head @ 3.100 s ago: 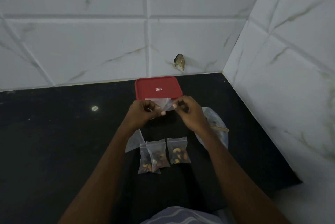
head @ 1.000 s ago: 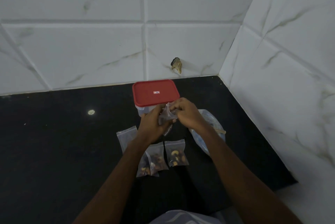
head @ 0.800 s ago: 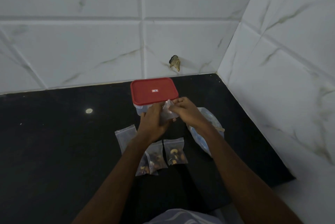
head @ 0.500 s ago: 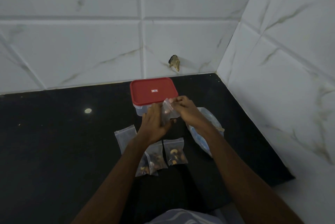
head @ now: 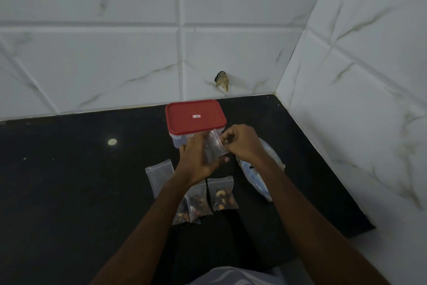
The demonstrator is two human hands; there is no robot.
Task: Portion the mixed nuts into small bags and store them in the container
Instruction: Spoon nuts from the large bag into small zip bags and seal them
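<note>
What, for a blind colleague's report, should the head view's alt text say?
The left hand and right hand hold a small clear bag before a closed red-lidded container on a black counter. Nearby lie nut-filled bags, an empty bag and a larger plastic bag.

container (head: 195, 123) far centre | filled bags (head: 205, 199) near it | empty bag (head: 159, 175) left | large bag (head: 258, 174) right

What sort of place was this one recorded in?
Most likely a home kitchen corner: a black countertop meets white marble-look wall tiles, and a red-lidded food container stands behind small bags of mixed nuts.
</note>
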